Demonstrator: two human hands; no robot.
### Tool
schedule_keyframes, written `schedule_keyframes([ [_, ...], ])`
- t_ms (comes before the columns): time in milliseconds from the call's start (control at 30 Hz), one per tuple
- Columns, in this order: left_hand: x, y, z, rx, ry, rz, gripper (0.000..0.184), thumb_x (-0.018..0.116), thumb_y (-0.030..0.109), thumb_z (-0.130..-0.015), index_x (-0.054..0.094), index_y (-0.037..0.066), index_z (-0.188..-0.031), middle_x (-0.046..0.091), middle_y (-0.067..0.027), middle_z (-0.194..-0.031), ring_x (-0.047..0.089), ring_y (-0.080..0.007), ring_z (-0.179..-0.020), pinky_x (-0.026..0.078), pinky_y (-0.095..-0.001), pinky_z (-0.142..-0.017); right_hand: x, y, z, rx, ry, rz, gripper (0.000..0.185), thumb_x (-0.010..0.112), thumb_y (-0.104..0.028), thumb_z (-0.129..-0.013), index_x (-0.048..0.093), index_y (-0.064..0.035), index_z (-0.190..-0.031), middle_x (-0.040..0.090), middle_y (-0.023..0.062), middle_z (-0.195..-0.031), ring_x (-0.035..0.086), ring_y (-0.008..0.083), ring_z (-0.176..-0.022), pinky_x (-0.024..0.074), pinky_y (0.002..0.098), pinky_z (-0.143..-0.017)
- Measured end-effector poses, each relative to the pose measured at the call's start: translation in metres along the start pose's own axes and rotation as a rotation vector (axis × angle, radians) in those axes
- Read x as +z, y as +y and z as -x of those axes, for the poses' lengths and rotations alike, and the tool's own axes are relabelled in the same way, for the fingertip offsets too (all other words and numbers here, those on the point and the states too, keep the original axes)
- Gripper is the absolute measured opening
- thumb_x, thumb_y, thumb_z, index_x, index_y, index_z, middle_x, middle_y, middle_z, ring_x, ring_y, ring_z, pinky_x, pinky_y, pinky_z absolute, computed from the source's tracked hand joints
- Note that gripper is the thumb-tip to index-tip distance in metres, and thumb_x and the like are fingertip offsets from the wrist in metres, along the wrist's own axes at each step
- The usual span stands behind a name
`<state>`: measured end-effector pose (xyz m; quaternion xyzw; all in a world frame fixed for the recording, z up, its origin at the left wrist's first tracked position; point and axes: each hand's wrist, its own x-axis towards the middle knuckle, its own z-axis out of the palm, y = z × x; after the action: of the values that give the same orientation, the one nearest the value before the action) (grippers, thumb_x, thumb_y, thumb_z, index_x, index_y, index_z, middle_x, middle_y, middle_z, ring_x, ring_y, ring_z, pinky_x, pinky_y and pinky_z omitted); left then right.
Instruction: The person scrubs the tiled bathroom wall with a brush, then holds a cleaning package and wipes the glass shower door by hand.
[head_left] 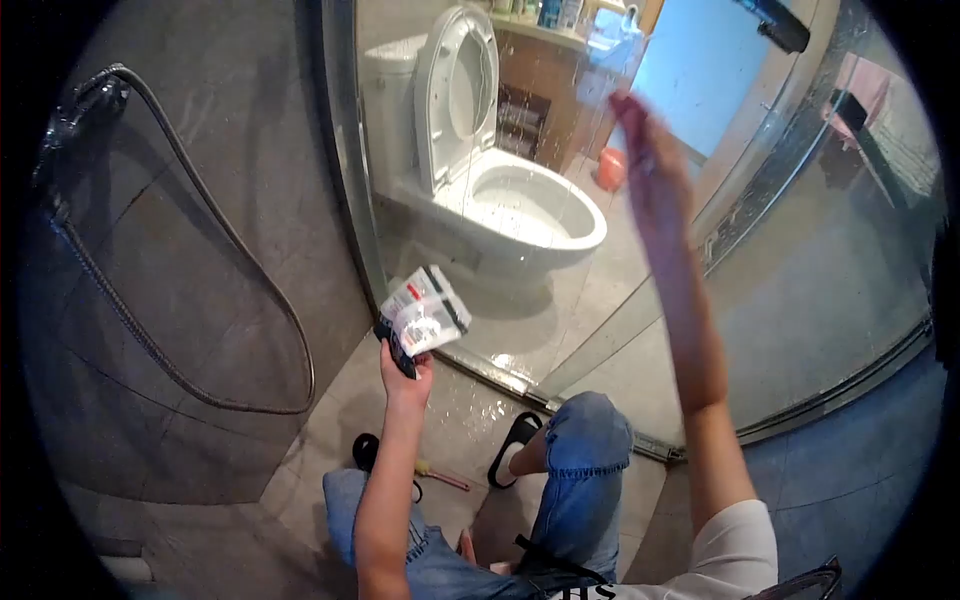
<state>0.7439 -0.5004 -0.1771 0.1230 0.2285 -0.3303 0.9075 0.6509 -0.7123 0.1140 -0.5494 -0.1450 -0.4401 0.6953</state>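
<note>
My left hand [408, 374] is closed around the lower edge of a white plastic pouch [428, 312] with dark bands and red print. The pouch tilts in front of the lower glass of the shower enclosure. My right hand [655, 165] is raised high on the right, close to the wet glass panel [560, 300]. Motion smears its fingers, so I cannot make out their shape or whether they hold anything. Water drops and streaks mark the glass.
Behind the glass stands a white toilet [535, 205] with its lid raised, and a pink bin [611, 170]. A metal shower hose [235, 235] loops down the left wall. A pink-handled brush [445, 478] lies on the floor near my black slippers [515, 450]. A towel [890, 120] hangs at right.
</note>
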Motion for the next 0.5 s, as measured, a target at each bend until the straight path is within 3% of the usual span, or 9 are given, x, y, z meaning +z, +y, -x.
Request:
schedule_keyframes([
  [33, 0.002, 0.002, 0.001, -0.035, -0.019, 0.044, 0.027, 0.042, 0.034, -0.076, 0.051, 0.012, -0.088, 0.054, 0.0002, -0.08, 0.049, -0.0113, -0.066, 0.038, -0.0229, -0.055, 0.004, -0.012, -0.024, -0.282, 0.046, 0.297, 0.019, 0.038, -0.004, -0.08, 0.048, 0.0035, -0.095, 0.05, 0.0097, -0.096, 0.047, 0.0159, -0.092, 0.0356, 0.0224, -0.083],
  [67, 0.003, 0.002, 0.004, -0.042, -0.045, 0.035, 0.027, 0.041, 0.035, -0.076, 0.051, 0.013, -0.088, 0.054, 0.0, -0.079, 0.049, -0.0114, -0.065, 0.038, -0.0233, -0.054, 0.004, -0.023, -0.047, -0.587, -0.053, 0.73, 0.024, 0.033, -0.002, -0.081, 0.043, 0.004, -0.102, 0.046, 0.0126, -0.104, 0.043, 0.02, -0.099, 0.0311, 0.0273, -0.089],
  [100, 0.006, 0.003, 0.006, -0.046, -0.073, 0.025, 0.027, 0.041, 0.035, -0.076, 0.051, 0.013, -0.088, 0.054, -0.0003, -0.079, 0.049, -0.0115, -0.064, 0.038, -0.0237, -0.053, -0.009, -0.029, -0.078, -0.943, -0.188, 1.109, 0.026, 0.036, -0.002, -0.08, 0.042, 0.0014, -0.105, 0.046, 0.0134, -0.104, 0.043, 0.0198, -0.099, 0.0329, 0.028, -0.088],
  [167, 0.012, 0.001, 0.013, 0.026, -0.038, 0.065, 0.025, 0.038, 0.03, -0.078, 0.051, 0.011, -0.084, 0.054, -0.0017, -0.076, 0.049, -0.0132, -0.058, 0.039, -0.0217, -0.046, 0.001, -0.03, -0.105, -1.014, -0.329, 1.535, 0.031, 0.039, 0.001, -0.076, 0.043, -0.0034, -0.107, 0.041, 0.0085, -0.112, 0.038, 0.0187, -0.105, 0.0312, 0.0254, -0.088],
  [233, 0.02, -0.004, 0.015, 0.113, -0.004, 0.13, 0.024, 0.039, 0.03, -0.078, 0.052, 0.01, -0.082, 0.055, -0.0009, -0.074, 0.051, -0.0128, -0.06, 0.04, -0.0219, -0.048, 0.022, -0.019, -0.119, -1.328, -0.392, 2.457, 0.035, 0.039, -0.011, -0.078, 0.036, -0.007, -0.113, 0.031, 0.0058, -0.121, 0.026, 0.0152, -0.113, 0.02, 0.0276, -0.094],
  [300, 0.017, -0.005, 0.02, 0.112, -0.019, 0.127, 0.024, 0.04, 0.03, -0.077, 0.052, 0.01, -0.082, 0.055, -0.0008, -0.074, 0.051, -0.0126, -0.06, 0.041, -0.022, -0.049, 0.038, 0.015, -0.153, -1.159, -0.499, 2.178, 0.042, 0.036, -0.024, -0.077, 0.032, -0.0083, -0.116, 0.025, 0.003, -0.124, 0.018, 0.012, -0.116, 0.0115, 0.0277, -0.096],
  [367, 0.019, 0.0, 0.02, 0.102, -0.023, 0.126, 0.023, 0.041, 0.03, -0.077, 0.052, 0.01, -0.081, 0.055, -0.0007, -0.073, 0.051, -0.0123, -0.06, 0.042, -0.0221, -0.05, 0.069, 0.052, -0.176, -1.257, -0.433, 2.209, 0.044, 0.035, -0.028, -0.076, 0.033, -0.0075, -0.115, 0.029, 0.0038, -0.122, 0.024, 0.0134, -0.114, 0.0136, 0.0281, -0.095],
  [500, 0.015, 0.022, 0.026, 0.118, -0.029, 0.145, 0.021, 0.043, 0.028, -0.075, 0.053, 0.01, -0.08, 0.055, -0.0015, -0.072, 0.051, -0.0124, -0.059, 0.041, -0.022, -0.049, 0.098, 0.168, -0.145, -1.038, -0.665, 2.392, 0.04, 0.035, -0.021, -0.075, 0.035, -0.0069, -0.112, 0.039, 0.0049, -0.112, 0.037, 0.0147, -0.1, 0.025, 0.0273, -0.081],
])
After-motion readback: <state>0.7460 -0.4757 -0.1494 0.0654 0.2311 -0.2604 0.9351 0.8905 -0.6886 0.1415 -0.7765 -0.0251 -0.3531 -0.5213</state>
